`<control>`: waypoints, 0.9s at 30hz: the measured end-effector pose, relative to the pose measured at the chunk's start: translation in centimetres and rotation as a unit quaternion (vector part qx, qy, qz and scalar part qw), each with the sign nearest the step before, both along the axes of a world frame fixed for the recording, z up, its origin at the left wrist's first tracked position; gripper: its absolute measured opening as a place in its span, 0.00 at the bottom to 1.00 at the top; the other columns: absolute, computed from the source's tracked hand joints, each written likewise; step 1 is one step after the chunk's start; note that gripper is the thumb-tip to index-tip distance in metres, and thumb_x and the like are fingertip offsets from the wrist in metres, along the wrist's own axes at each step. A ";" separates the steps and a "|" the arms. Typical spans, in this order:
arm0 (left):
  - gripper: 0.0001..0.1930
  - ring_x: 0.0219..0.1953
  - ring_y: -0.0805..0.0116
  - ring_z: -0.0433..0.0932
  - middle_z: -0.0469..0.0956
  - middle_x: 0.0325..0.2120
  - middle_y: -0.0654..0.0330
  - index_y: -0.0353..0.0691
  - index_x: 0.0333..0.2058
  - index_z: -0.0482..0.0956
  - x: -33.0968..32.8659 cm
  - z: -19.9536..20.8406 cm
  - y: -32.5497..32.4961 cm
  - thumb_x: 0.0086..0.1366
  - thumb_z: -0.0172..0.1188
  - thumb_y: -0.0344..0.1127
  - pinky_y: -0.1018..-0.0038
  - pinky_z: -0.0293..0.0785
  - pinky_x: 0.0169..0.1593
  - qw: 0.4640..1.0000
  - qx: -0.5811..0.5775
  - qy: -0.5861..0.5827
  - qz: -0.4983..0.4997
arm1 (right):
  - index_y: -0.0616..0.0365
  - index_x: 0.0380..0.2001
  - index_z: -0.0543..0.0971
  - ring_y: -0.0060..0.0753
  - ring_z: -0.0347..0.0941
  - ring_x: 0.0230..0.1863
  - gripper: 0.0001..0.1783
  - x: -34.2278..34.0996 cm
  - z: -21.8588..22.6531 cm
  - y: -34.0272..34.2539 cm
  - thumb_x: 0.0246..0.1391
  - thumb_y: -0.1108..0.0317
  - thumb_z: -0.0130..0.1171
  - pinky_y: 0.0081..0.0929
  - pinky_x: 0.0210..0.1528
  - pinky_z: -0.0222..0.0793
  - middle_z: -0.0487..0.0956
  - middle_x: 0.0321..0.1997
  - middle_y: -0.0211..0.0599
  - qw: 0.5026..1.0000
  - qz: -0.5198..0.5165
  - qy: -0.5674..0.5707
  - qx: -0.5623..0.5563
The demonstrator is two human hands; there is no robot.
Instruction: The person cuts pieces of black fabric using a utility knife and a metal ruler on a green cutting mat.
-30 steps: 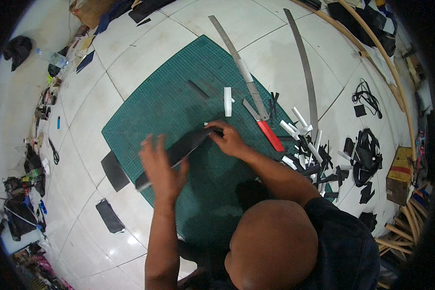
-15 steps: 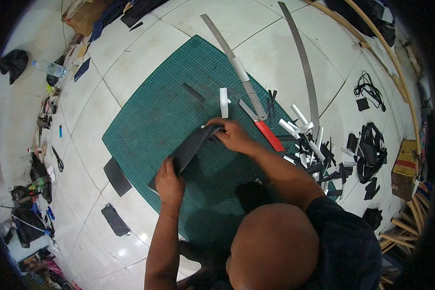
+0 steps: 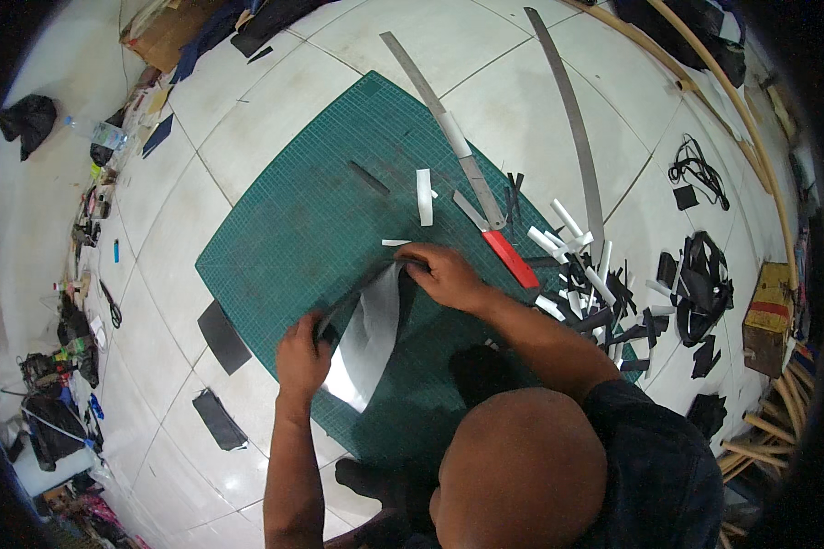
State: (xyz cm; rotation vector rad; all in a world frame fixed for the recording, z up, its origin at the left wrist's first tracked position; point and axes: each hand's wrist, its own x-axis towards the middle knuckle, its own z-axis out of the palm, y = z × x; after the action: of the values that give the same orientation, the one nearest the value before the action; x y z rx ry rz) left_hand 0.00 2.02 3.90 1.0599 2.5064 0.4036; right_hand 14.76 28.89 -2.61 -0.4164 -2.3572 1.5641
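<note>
Between my two hands hangs a thin, flexible black sheet (image 3: 372, 320), bowed so that its grey, shiny side shows. My left hand (image 3: 302, 355) is closed on its left edge, near the lower left side of the green cutting mat (image 3: 284, 220). At the sheet's upper end, the fingers of my right hand (image 3: 441, 276) pinch its corner. Just beyond that hand lies a small white strip (image 3: 395, 242). A cutter knife with a red handle (image 3: 511, 259) rests on the mat to the right, its blade pointing away from me.
A steel ruler (image 3: 410, 66) reaches past the mat's far edge; a longer metal strip (image 3: 572, 119) lies to its right. White and black offcuts (image 3: 604, 284) are heaped at the mat's right. Black pieces (image 3: 220, 418) lie on the tiles at left, with scissors (image 3: 110, 304) farther out.
The sheet has been turned and bowed, so its shiny grey side shows instead of the black one. My left hand has shifted slightly left and nearer; my right hand has come slightly nearer.
</note>
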 end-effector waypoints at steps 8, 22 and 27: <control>0.55 0.61 0.45 0.69 0.67 0.60 0.40 0.31 0.68 0.55 6.3 2.3 6.6 0.50 0.78 0.49 0.51 0.60 0.66 0.961 0.250 -0.001 0.120 | 0.62 0.45 0.78 0.44 0.82 0.44 0.15 -5.1 12.9 1.2 0.51 0.75 0.63 0.41 0.43 0.79 0.82 0.39 0.45 0.951 0.180 -0.012 0.251; 0.11 0.41 0.71 0.79 0.82 0.40 0.58 0.30 0.43 0.79 2.7 7.7 6.5 0.67 0.65 0.32 0.73 0.74 0.48 0.778 0.561 -0.109 0.261 | 0.59 0.36 0.84 0.46 0.82 0.41 0.13 -14.7 31.6 -3.1 0.49 0.63 0.63 0.43 0.43 0.78 0.83 0.38 0.47 0.701 0.260 0.333 0.574; 0.15 0.43 0.71 0.78 0.83 0.43 0.59 0.31 0.46 0.79 3.2 7.6 7.8 0.68 0.66 0.37 0.74 0.72 0.51 0.788 0.531 -0.165 0.263 | 0.61 0.37 0.85 0.53 0.82 0.39 0.15 -14.8 35.1 1.1 0.52 0.60 0.64 0.46 0.45 0.77 0.84 0.38 0.53 0.720 0.297 0.191 0.597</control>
State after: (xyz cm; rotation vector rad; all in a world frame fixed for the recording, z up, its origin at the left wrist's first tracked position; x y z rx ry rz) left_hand 3.15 9.85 11.46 0.4298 2.1025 2.1209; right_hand 0.01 29.96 32.50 0.9195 -2.6173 -0.0790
